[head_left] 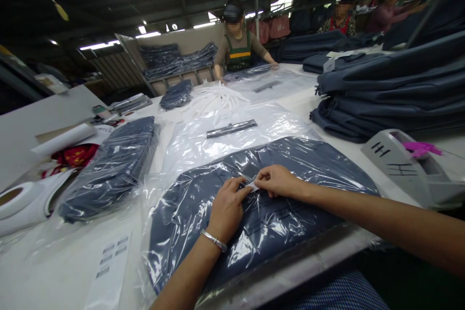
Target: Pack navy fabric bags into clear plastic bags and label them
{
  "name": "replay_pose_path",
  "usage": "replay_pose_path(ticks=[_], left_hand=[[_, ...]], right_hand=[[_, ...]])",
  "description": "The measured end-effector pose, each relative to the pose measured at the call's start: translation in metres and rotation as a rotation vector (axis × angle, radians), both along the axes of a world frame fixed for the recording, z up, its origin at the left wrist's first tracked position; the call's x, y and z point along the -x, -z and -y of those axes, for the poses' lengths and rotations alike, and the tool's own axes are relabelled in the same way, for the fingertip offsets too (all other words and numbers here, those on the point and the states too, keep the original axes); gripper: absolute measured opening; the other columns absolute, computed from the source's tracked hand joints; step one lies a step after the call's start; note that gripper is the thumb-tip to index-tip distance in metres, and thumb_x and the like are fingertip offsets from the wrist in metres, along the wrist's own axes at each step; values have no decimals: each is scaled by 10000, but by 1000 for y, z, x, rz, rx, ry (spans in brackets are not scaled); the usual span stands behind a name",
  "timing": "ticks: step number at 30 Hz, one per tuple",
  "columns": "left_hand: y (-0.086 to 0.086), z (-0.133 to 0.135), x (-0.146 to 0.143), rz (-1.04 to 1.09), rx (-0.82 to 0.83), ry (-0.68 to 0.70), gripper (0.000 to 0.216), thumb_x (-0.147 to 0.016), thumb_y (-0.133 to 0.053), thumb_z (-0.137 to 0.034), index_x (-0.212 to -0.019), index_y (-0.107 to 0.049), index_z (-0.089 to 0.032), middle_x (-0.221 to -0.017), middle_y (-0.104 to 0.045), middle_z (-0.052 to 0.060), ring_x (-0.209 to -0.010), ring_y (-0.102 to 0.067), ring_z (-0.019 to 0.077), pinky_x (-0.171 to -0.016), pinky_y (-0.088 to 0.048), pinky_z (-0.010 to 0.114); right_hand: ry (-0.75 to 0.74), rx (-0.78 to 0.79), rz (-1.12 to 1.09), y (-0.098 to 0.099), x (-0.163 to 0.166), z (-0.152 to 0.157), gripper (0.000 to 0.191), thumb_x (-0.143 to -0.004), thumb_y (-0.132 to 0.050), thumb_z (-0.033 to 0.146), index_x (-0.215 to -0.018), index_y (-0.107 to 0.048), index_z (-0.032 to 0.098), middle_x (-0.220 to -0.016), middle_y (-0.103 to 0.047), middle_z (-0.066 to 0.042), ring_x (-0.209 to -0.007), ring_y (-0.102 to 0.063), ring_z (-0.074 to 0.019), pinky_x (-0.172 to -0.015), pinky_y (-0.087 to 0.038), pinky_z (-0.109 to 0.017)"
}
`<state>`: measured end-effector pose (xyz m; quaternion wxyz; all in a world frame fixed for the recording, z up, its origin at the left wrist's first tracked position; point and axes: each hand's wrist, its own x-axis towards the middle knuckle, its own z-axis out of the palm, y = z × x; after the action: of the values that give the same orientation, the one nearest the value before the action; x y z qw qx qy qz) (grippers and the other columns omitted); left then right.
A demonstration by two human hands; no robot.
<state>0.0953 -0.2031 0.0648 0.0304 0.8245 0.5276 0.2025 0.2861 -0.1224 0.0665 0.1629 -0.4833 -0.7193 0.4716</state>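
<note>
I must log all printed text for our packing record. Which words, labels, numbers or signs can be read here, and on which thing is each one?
None can be read as text.
Label sheet on the table: printed blocks, too small to read.
Grey dispenser: black hand-drawn strokes, no clear letters.
Small white piece between left hand and right hand, on the bagged garment: too small to read.

I'm looking into a garment factory's packing floor. A long white table (65, 271) carries bagged dark folded clothes (112, 169), loose plastic bags (232, 131) and a label sheet (109, 261). Unbagged garments sit in a tall stack (392, 92) at my right, with more on shelves (174, 60) behind. Other workers (238, 43) stand at the far end under strip lights (98, 46) and a dark industrial roof.
</note>
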Motion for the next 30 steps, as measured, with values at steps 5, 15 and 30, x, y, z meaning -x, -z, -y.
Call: replay_pose_path(ticks=[5, 15, 30], left_hand=[[2, 1, -1, -7, 1, 4, 489, -834, -472, 16, -1193, -658, -259, -1261, -610, 56, -1144, -530, 218, -997, -503, 431], [-2, 5, -4, -30, -11, 15, 411, -941, -439, -139, -1331, -544, -217, -1365, -595, 83, -1266, -532, 224, -1069, -460, 456], [-34, 54, 104, 120, -152, -644, 650, -921, -468, -510, -1454, -394, -144, -1568, -327, 172, -1481, -227, 274, -1218, -183, 470]], right_hand=[[-62, -107, 64, -2, 2, 3, 178, -849, -573, 312, -810, -669, 167, -583, -656, -6, -455, -601, -136, -468, -436, -222], [-92, -729, 456, -29, -21, 35, 193, -923, -541, 302, -1083, -629, 239, -1034, -694, -55, -799, -661, -211, -641, -421, -292], [492, -841, 193, 19, -171, 143, 318, -924, -518, 500, -1182, -589, 327, -1186, -664, -38, -1091, -641, -266, -1038, -475, -438]])
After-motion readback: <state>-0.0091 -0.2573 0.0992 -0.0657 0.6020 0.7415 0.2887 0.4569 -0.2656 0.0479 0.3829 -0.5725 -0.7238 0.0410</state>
